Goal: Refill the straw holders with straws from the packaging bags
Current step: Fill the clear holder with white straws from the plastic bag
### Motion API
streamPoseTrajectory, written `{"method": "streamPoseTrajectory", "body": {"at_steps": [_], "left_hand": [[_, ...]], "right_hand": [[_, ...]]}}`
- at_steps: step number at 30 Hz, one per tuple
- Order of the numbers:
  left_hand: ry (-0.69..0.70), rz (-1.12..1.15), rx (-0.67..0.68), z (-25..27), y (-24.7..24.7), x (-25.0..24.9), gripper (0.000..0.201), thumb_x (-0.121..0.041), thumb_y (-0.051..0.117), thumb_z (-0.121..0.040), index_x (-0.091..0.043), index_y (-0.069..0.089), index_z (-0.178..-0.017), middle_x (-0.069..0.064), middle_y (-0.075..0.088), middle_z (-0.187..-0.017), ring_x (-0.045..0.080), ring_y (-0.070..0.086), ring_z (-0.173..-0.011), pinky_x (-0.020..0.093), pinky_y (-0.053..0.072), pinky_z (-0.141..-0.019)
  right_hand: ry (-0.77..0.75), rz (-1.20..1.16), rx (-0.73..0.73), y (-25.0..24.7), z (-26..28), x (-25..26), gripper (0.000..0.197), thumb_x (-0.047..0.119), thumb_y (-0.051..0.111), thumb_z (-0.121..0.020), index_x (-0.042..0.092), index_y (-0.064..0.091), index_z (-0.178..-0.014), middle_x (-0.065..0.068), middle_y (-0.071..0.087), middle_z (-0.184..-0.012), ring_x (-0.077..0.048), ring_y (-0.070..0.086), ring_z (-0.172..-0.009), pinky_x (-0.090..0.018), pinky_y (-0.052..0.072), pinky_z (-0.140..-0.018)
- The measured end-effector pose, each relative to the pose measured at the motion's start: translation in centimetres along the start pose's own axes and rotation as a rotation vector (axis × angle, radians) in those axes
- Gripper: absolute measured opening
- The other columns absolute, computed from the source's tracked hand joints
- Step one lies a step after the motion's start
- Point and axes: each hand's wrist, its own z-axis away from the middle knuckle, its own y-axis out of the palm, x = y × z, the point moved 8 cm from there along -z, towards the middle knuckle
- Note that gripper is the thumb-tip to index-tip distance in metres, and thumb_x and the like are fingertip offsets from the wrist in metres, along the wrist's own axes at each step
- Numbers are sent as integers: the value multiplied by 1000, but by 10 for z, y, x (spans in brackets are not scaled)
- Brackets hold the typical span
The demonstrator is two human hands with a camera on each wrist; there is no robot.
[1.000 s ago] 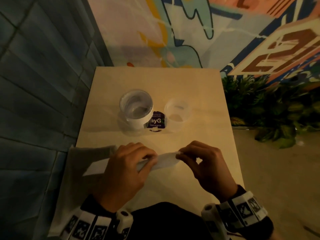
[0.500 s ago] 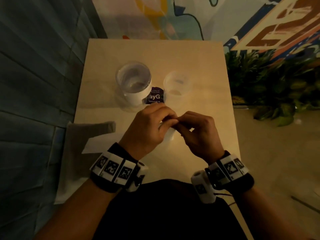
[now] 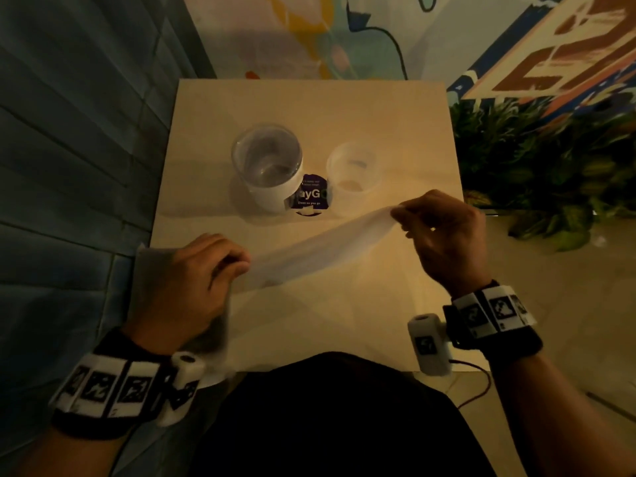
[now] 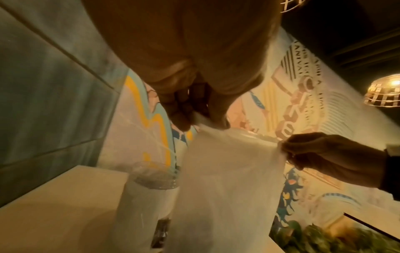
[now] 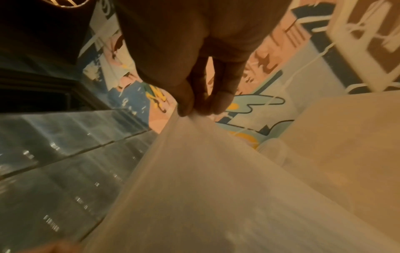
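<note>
A translucent white packaging bag [image 3: 320,247] stretches taut above the table between both hands. My left hand [image 3: 192,280] pinches its near-left end and my right hand [image 3: 444,235] pinches its far-right end. The left wrist view shows the bag [image 4: 227,179] hanging below my pinching left fingertips [image 4: 184,119], and the right wrist view shows the bag [image 5: 205,188] spreading out from my right fingertips [image 5: 188,106]. Two holders stand behind: a tall clear cup with a white sleeve [image 3: 270,166] and a smaller frosted cup [image 3: 352,170]. No straws show.
The pale wooden table [image 3: 309,108] has a purple round sticker [image 3: 309,197] between the cups. A grey-blue tiled wall [image 3: 69,132] runs along the left, a painted mural stands behind, and green plants [image 3: 550,173] sit off the right edge.
My hands were close together over the table's middle; now they have pulled apart, the right going far-right and the left near-left, drawing the bag out taut.
</note>
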Motion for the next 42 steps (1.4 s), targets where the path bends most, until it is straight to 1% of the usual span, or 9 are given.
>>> {"method": "streamPoseTrajectory", "body": {"at_steps": [11,16,20,22,24,28,31,37,42], "left_hand": [[-83,163,205,27,3,2,22,-44,60,-85,-24,69,-88,-14,65,-87,8,64,-82,27,50,-73],[-148,209,235,5,38,-12,46,-62,56,-80,-20,68,-96,-7,66,-86,13,62,-78,29,51,-69],[-109,260,278,-3,55,-22,34,-44,56,-94,-13,63,-80,-3,60,-69,12,57,-64,25,47,-59],[-130,281,218,-3,51,-21,28,-28,59,-97,-12,59,-74,-3,57,-64,7,54,-57,12,38,-55],[-183,264,107,-2,41,-18,31,-27,59,-97,-14,54,-70,-1,54,-59,11,52,-52,15,36,-50],[-269,298,-39,1,33,-14,33,-22,58,-97,-10,52,-67,4,55,-54,18,53,-49,27,41,-50],[-338,355,-141,5,28,-10,32,-21,56,-99,-13,54,-67,4,57,-55,16,54,-48,19,41,-49],[-250,227,-405,17,-4,-26,30,-25,54,-97,-11,57,-70,-2,56,-53,11,55,-50,17,43,-53],[-98,321,-30,9,63,-47,25,-34,55,-97,-17,60,-79,-4,57,-63,10,56,-57,22,44,-55]], "right_hand": [[140,-141,135,20,-7,-17,4,15,67,-92,16,70,-94,-3,70,-88,-20,70,-73,-43,60,-61],[173,-241,262,39,-4,-8,12,15,63,-94,8,70,-100,-6,70,-96,-20,71,-83,-40,61,-70],[190,-272,245,48,-1,0,10,16,63,-94,9,67,-101,-7,69,-100,-19,71,-82,-39,61,-70],[206,-236,144,42,-1,1,15,22,66,-92,10,63,-100,-7,65,-101,-18,71,-78,-39,61,-65],[210,-170,47,33,1,4,28,38,69,-89,13,57,-96,-6,62,-93,-20,68,-71,-38,60,-57],[135,-37,244,56,17,23,44,56,72,-79,19,49,-88,1,57,-70,-18,56,-57,-34,50,-49],[138,186,397,77,27,10,31,35,74,-84,24,46,-92,5,60,-70,-15,56,-57,-35,49,-54],[162,214,187,49,15,-27,9,13,66,-89,18,58,-87,9,60,-68,-12,59,-58,-30,51,-54],[336,288,272,73,28,-95,9,19,61,-93,21,56,-85,3,63,-70,-14,58,-57,-26,43,-51]]}}
